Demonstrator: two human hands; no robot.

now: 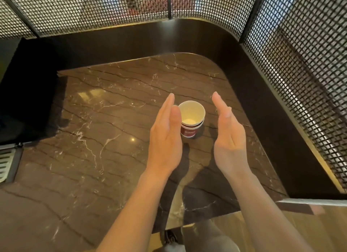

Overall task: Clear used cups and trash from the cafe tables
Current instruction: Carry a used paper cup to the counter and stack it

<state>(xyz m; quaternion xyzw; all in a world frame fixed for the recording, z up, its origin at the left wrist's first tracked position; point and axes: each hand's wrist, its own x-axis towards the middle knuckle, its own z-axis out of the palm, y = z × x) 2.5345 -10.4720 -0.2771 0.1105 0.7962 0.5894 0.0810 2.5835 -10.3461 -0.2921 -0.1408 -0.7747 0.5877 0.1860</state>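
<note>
Right now neither hand is gripping anything: the left hand (165, 137) and the right hand (230, 137) are both reaching forward with fingers straight and pressed together, palms facing each other on edge. Between them the stack of paper cups (191, 120) is standing upright, white inside and red on the outside, with the rims of the nested cups showing one under another. The left hand's thumb is lying right against the stack's near-left rim in this view, though I cannot tell whether it is really touching; the right hand is keeping clearly apart from the cups, with bare tabletop showing in the gap. The stack is sitting on the brown marble table (112, 139), towards its rounded far-right corner. A dark raised border (244, 73) is running round the table's far and right edges, and a black metal mesh screen (300, 64) is rising above it. At the left edge a metal grate (7, 163) is showing.
</note>
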